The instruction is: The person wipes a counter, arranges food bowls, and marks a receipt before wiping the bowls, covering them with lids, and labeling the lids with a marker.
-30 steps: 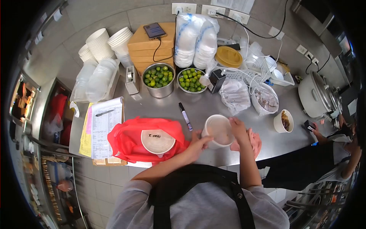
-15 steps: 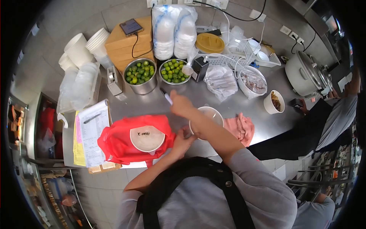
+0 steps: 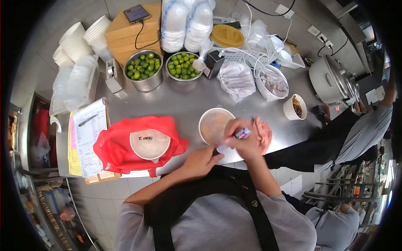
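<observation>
My left hand is closed around the dark end of a marker, in front of a round bowl with a clear lid. My right hand, slightly blurred, is closed on the marker's light-coloured body, at the bowl's right edge. The fingers of both hands nearly meet at the marker. Left of them, a lidded bowl with dark writing on top sits in a red plastic bag. A pink cloth lies just behind my right hand.
Two metal bowls of green limes stand at the back, near stacked containers and boxes. A clipboard with papers lies at the left. A cup of food, a rice cooker and a co-worker's sleeve are at the right.
My right hand has come back from beyond the bowl to meet my left hand at the marker. My left hand has left the bowl's rim. The whole view has shifted slightly.
</observation>
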`<state>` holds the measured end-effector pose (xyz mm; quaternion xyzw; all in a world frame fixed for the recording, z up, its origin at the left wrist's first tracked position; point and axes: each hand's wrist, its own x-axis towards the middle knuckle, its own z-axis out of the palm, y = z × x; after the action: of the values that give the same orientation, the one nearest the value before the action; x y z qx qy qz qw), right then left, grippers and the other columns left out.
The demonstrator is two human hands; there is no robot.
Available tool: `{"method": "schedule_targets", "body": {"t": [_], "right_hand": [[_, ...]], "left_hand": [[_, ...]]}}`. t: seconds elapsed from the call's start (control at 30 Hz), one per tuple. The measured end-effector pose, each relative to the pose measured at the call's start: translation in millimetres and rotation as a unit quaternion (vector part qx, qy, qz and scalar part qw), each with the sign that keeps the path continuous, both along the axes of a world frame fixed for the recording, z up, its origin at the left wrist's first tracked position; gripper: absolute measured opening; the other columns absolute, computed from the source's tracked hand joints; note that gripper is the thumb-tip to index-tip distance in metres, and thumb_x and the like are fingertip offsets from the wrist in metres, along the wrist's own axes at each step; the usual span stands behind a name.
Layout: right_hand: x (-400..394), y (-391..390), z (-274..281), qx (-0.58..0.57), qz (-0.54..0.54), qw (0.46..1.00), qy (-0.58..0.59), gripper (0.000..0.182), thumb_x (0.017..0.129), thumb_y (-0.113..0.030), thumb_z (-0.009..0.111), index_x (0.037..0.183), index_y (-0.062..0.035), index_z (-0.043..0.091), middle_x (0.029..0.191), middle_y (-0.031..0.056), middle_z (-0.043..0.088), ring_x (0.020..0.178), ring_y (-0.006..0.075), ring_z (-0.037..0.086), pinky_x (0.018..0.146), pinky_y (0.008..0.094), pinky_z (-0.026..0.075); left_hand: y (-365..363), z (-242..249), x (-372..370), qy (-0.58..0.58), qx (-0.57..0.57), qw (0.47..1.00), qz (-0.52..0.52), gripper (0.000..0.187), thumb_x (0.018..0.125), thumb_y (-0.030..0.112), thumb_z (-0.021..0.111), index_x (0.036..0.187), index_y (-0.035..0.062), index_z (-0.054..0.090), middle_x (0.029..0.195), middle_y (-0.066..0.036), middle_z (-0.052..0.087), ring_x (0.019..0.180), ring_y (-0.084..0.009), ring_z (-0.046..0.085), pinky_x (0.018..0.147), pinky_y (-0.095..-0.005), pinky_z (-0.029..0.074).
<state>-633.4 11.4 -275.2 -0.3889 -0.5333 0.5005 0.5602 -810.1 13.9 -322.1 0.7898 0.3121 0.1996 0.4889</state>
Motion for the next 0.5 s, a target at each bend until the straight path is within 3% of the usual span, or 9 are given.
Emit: {"method": "schedule_targets", "body": {"t": [0.03,0.07,0.13,0.17,0.23,0.33,0.4,0.47,0.5], "right_hand": [[-5,-7,-22,0.004,0.017,0.998,-0.068,0.015,0.075,-0.007,0.066,0.071,-0.0056,0.052,0.069,0.0047,0.052,0.059,0.0115,0.048,0.049,0.0242,0.037],[-21,-18,-31,-0.070,-0.157,0.984,-0.039,0.016,0.079,-0.014,0.064,0.070,-0.0073,0.052,0.068,0.0037,0.051,0.057,0.0116,0.048,0.049,0.0250,0.037],[-13,-18,-41,-0.097,-0.209,0.958,0.172,0.026,0.086,-0.029,0.055,0.069,-0.0101,0.051,0.066,0.0028,0.050,0.054,0.0118,0.047,0.048,0.0254,0.036],[16,-6,-39,-0.046,-0.085,0.932,0.349,0.034,0.090,-0.038,0.050,0.069,-0.0111,0.051,0.065,0.0027,0.050,0.053,0.0120,0.046,0.047,0.0250,0.036],[48,8,2,0.040,-0.089,0.944,0.314,0.044,0.091,-0.048,0.041,0.069,-0.0110,0.051,0.064,0.0036,0.050,0.051,0.0120,0.046,0.045,0.0245,0.038],[44,16,26,-0.036,-0.206,0.964,0.162,0.051,0.092,-0.052,0.036,0.073,-0.0077,0.054,0.062,0.0033,0.049,0.048,0.0115,0.045,0.044,0.0222,0.040],[42,8,10,-0.183,-0.123,0.969,0.111,0.051,0.092,-0.050,0.037,0.077,-0.0061,0.057,0.064,0.0022,0.052,0.052,0.0100,0.047,0.047,0.0225,0.039],[29,5,-30,-0.203,-0.127,0.971,0.013,0.043,0.092,-0.043,0.044,0.081,-0.0041,0.059,0.067,0.0018,0.055,0.058,0.0082,0.051,0.050,0.0212,0.040],[13,7,-45,-0.148,-0.175,0.972,-0.054,0.036,0.091,-0.036,0.050,0.084,-0.0028,0.061,0.070,0.0019,0.057,0.061,0.0072,0.053,0.050,0.0197,0.040]], "left_hand": [[-2,0,2,-0.013,0.006,1.000,-0.018,0.043,0.089,0.040,0.048,0.107,0.0009,0.047,0.084,-0.024,0.060,0.080,-0.0381,0.058,0.068,-0.0441,0.044],[-4,2,3,-0.002,-0.016,0.999,-0.031,0.048,0.089,0.046,0.043,0.103,0.0009,0.049,0.080,-0.023,0.060,0.078,-0.0391,0.058,0.068,-0.0445,0.044],[-7,2,2,0.053,-0.061,0.987,-0.140,0.050,0.089,0.048,0.042,0.102,0.0007,0.051,0.083,-0.023,0.060,0.080,-0.0390,0.058,0.069,-0.0442,0.044],[-7,2,1,0.080,-0.081,0.974,-0.195,0.051,0.089,0.049,0.042,0.101,0.0007,0.052,0.084,-0.023,0.060,0.081,-0.0390,0.058,0.070,-0.0441,0.044],[-12,-3,-4,0.050,-0.116,0.981,-0.149,0.052,0.089,0.050,0.041,0.097,0.0004,0.054,0.089,-0.022,0.060,0.086,-0.0380,0.058,0.073,-0.0429,0.044],[-9,-8,-8,0.008,-0.131,0.991,-0.003,0.048,0.089,0.047,0.044,0.095,0.0005,0.053,0.089,-0.021,0.060,0.085,-0.0356,0.058,0.073,-0.0412,0.044],[-7,-25,-3,-0.047,-0.111,0.981,0.154,0.043,0.088,0.043,0.049,0.091,0.0002,0.052,0.082,-0.019,0.059,0.078,-0.0328,0.059,0.069,-0.0391,0.044],[5,-42,-3,-0.023,-0.156,0.967,0.198,0.039,0.086,0.039,0.055,0.087,0.0008,0.050,0.075,-0.016,0.056,0.071,-0.0276,0.057,0.065,-0.0362,0.044],[10,-50,-2,-0.010,-0.179,0.959,0.220,0.037,0.085,0.037,0.058,0.085,0.0011,0.049,0.072,-0.014,0.055,0.067,-0.0250,0.056,0.062,-0.0348,0.044]]}}
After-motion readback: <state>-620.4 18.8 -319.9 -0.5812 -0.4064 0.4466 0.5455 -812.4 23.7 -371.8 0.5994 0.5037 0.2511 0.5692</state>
